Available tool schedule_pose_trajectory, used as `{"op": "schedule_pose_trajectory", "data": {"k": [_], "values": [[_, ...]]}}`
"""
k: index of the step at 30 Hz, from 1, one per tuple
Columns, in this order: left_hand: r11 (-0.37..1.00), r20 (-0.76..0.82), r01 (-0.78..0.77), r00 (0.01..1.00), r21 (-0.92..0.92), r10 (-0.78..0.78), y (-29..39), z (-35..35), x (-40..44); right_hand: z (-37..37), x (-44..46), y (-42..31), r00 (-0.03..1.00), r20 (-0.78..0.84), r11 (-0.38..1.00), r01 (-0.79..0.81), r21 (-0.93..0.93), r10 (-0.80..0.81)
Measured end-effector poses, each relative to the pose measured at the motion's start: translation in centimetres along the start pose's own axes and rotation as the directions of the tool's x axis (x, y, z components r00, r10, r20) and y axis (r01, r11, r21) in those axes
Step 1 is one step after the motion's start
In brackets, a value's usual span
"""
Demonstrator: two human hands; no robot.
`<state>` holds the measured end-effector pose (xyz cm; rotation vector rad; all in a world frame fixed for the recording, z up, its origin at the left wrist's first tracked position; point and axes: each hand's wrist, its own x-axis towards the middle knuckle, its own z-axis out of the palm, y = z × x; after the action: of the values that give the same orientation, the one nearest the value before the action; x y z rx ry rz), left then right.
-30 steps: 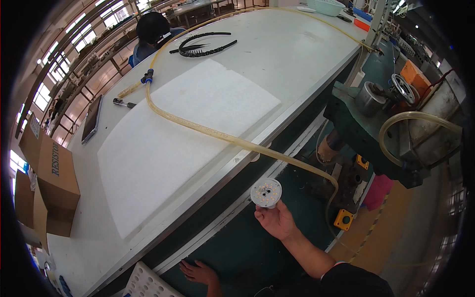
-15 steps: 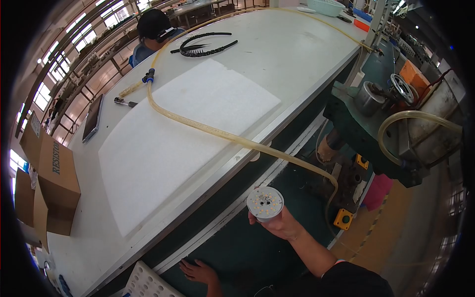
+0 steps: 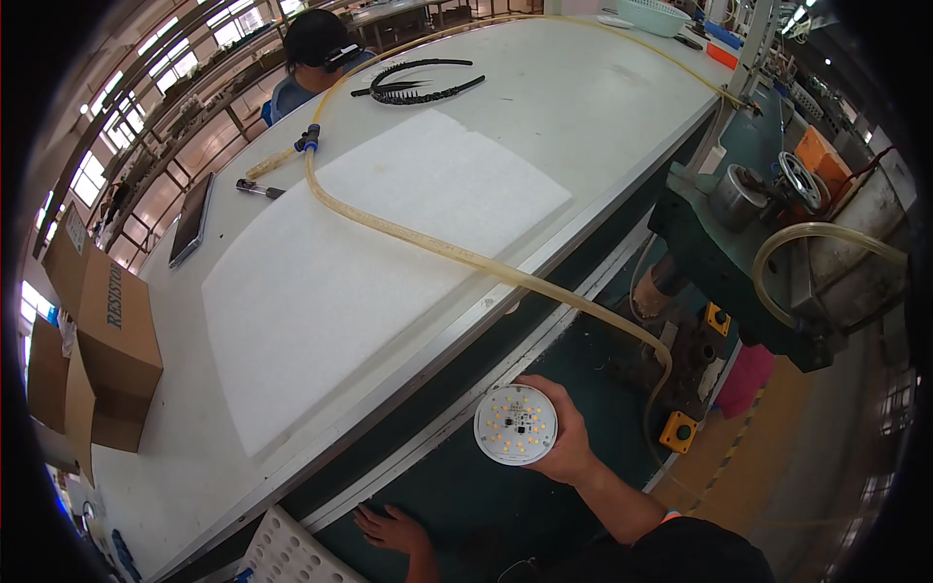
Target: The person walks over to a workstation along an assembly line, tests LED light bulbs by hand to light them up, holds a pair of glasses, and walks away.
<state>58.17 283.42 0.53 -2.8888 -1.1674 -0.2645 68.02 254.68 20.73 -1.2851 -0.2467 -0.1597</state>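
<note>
My right hand [image 3: 564,439] is wrapped round the side of an LED bulb [image 3: 515,425] without its cover. The bulb's round white board, dotted with small yellow LEDs and dark chips, faces me; its base is hidden behind. Lower left, my left hand [image 3: 397,531] lies with fingers apart on the dark green surface [image 3: 466,496], holding nothing. Close to it stands a white tray with round holes [image 3: 292,554], cut off by the bottom edge.
A white sheet [image 3: 389,243] covers part of the table [image 3: 544,107], crossed by a yellowish hose [image 3: 437,251]. A RESISTOR carton [image 3: 121,330], phone [image 3: 191,222], pen [image 3: 260,188] and black headband [image 3: 428,95] lie on it. A green machine [image 3: 700,233] is at right; a person [image 3: 316,58] sits beyond.
My right hand has turned the bulb so its LED board faces me more squarely, and lowered it slightly. My left hand stays in place. The view has shifted a little.
</note>
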Motion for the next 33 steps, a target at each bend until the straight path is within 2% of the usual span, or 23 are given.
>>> {"op": "schedule_pose_trajectory", "data": {"k": [2, 6, 8, 12, 14, 18, 21, 23, 24, 26, 27, 29, 30, 32, 33], "values": [[0.999, 0.071, 0.018, 0.997, -0.030, -0.016, 0.0, -0.2, 0.1, 0.0, 0.0, 0.0, 0.999, -0.003, 0.999, 0.035, -0.037, -0.035], [0.999, 0.068, 0.019, 0.998, -0.030, -0.016, 0.1, -0.3, 0.1, 0.3, 0.0, -0.7, 0.998, -0.038, 0.988, 0.040, -0.149, -0.046], [0.999, 0.069, 0.023, 0.997, -0.025, -0.021, 0.1, -0.3, 0.1, 0.4, -0.1, -1.0, 0.994, -0.077, 0.962, 0.059, -0.266, -0.083], [1.000, 0.019, -0.001, 1.000, -0.024, 0.001, 0.2, -0.2, 0.0, 0.5, -0.2, -0.7, 0.989, -0.105, 0.968, 0.073, -0.240, -0.100], [1.000, 0.032, 0.005, 0.999, -0.026, -0.004, 0.1, -0.3, 0.0, 0.2, 0.4, 0.2, 0.972, -0.013, 0.967, 0.232, -0.104, -0.234], [1.000, 0.029, 0.006, 1.000, -0.009, -0.006, 0.1, -0.2, 0.0, 0.1, 0.5, 0.2, 0.963, 0.016, 0.937, 0.265, -0.228, -0.269], [1.000, 0.031, -0.002, 1.000, -0.006, 0.002, 0.2, -0.3, 0.0, 0.3, 0.0, 0.6, 0.972, -0.002, 0.956, 0.232, -0.178, -0.236], [1.000, 0.066, 0.006, 0.998, -0.018, -0.005, 0.1, -0.3, 0.0, 0.6, -0.3, 0.6, 0.984, -0.121, 0.982, 0.109, -0.155, -0.129], [1.000, 0.067, 0.006, 0.998, -0.019, -0.005, 0.1, -0.3, 0.0, 0.5, -0.4, 0.6, 0.984, -0.121, 0.982, 0.109, -0.156, -0.129], [0.999, 0.071, 0.023, 0.997, -0.026, -0.021, 0.2, -0.3, 0.1, 0.4, -0.4, 0.8, 0.988, -0.146, 0.996, -0.063, -0.070, 0.052], [0.999, 0.071, 0.023, 0.997, -0.027, -0.021, 0.2, -0.2, 0.1, 0.5, -0.2, 0.5, 0.988, -0.145, 0.996, -0.063, -0.070, 0.052], [1.000, 0.042, -0.001, 0.999, 0.007, 0.000, 0.0, 0.1, 0.0, 0.9, 0.3, -0.4, 0.966, -0.186, 0.981, -0.189, -0.036, 0.179], [1.000, 0.044, 0.005, 0.999, 0.003, -0.005, -0.2, 0.1, -0.2, 0.6, 0.0, -0.2, 0.967, -0.181, 0.981, -0.189, -0.040, 0.179], [1.000, 0.063, -0.001, 0.998, 0.006, 0.001, -0.2, 0.3, 0.0, -0.3, -0.7, 0.9, 0.931, -0.199, 0.933, -0.336, -0.133, 0.307], [1.000, 0.050, 0.008, 0.999, -0.007, -0.007, -0.2, 0.2, 0.0, -0.5, -0.9, 0.9, 0.938, -0.187, 0.938, -0.318, -0.137, 0.291]]}}
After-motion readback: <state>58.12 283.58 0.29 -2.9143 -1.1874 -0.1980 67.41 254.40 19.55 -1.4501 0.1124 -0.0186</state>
